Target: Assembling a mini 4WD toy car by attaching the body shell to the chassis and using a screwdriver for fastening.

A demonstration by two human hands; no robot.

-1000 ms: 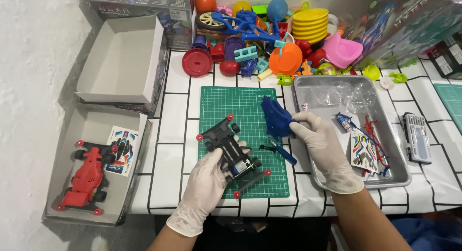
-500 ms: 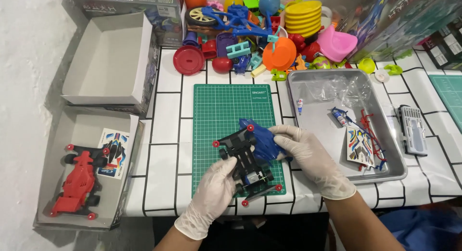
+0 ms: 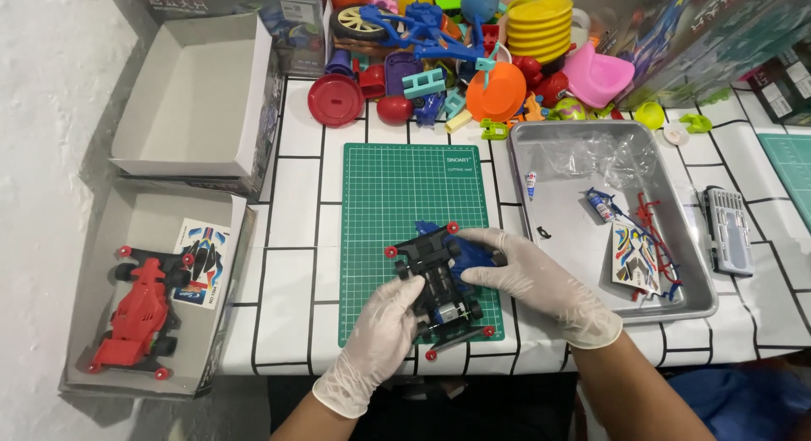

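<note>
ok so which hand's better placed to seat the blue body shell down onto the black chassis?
Right, probably. The right hand already grips the blue body shell at the chassis's far side, over the green mat. The left hand is clamped on the black chassis, steadying it.

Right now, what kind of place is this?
Probably a home hobby bench for building toy model cars. Gloved left hand and right hand hold a black and blue model car over a green cutting mat, a metal tray holds small parts, and a red model car sits in a box.
</note>
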